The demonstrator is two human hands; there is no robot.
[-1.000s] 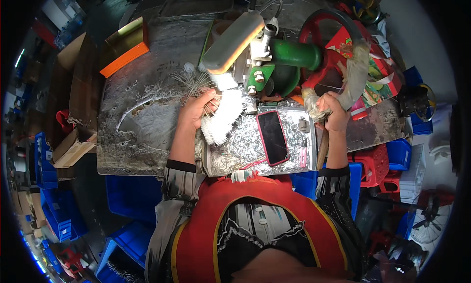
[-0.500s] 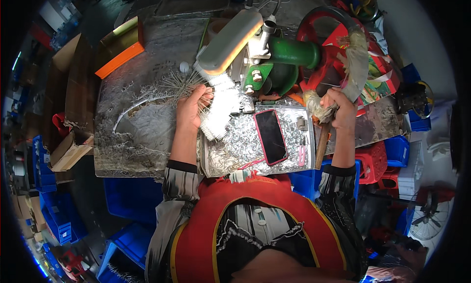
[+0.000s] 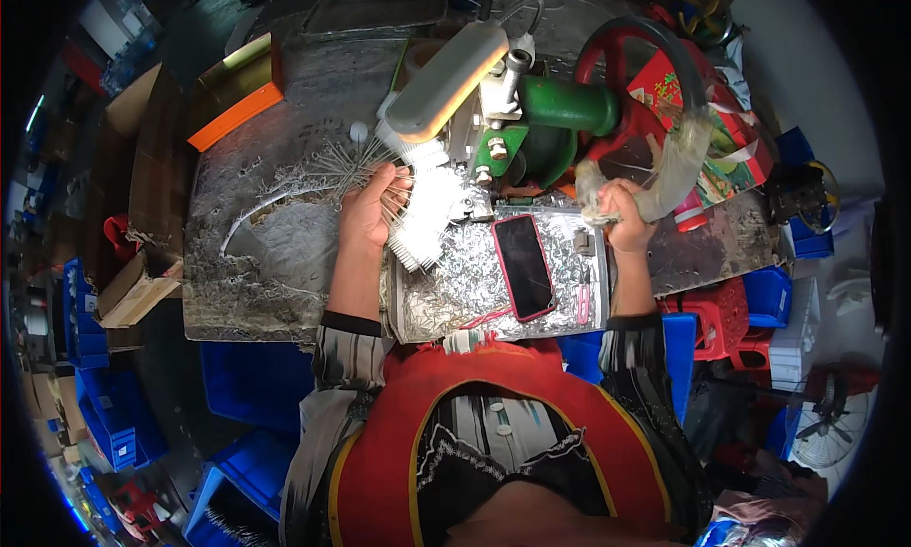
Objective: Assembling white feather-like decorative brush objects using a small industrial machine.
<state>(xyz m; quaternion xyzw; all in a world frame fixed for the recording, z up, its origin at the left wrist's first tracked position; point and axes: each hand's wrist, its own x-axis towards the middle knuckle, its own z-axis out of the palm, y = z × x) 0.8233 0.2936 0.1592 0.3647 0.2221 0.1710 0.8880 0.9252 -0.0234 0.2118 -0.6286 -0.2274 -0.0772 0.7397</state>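
My left hand (image 3: 365, 210) is closed round a bundle of thin wire-stemmed brushes (image 3: 346, 166), beside the machine's front. White bristles (image 3: 422, 229) stick out to the right of the fingers, washed out by bright light. A green hand-operated press (image 3: 569, 106) stands ahead of me, with a large handwheel (image 3: 700, 87) at its right. Cloudy wrapping covers the lower rim of that wheel. My right hand (image 3: 626, 217) is wrapped round the covered rim at its lower left end. A lit elongated lamp (image 3: 448, 84) hangs over the bristles and hides part of the press.
A metal tray (image 3: 455, 300) strewn with small clippings holds a phone (image 3: 524, 267) and pink-handled snips (image 3: 584, 298). An orange open box (image 3: 237, 111) and cardboard boxes (image 3: 142, 158) stand left. Blue bins (image 3: 251, 386) sit below the table edge. Red stools (image 3: 716, 315) are at right.
My right hand has moved left with the wrapped handwheel rim, which has turned. A pink-capped thing at the right now shows. My left hand stays nearly still with the brushes.
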